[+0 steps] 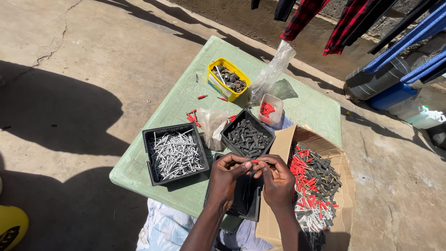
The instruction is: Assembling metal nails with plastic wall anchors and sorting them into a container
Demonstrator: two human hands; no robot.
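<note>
Above the green table (153,118), the left hand (227,174) and right hand (278,179) meet fingertip to fingertip, pinching one small red plastic plug (254,162).

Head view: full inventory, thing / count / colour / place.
table: one, green, centre, on concrete ground
black tray of nails: one, silver nails, table's near left
black tray of dark sleeves: one, table middle
yellow tub: one, dark metal bits inside, table's far side
clear tub: one, red pieces inside, right of the yellow tub
plastic bags: two, clear, one by the clear tub, one between the trays
loose red plugs: several, on the table top
cardboard box: one, brown, mixed red, dark and silver parts, right
clothes: several, red check and blue, hanging top right
left hand: pinching a small red piece
right hand: touching the same piece
</note>
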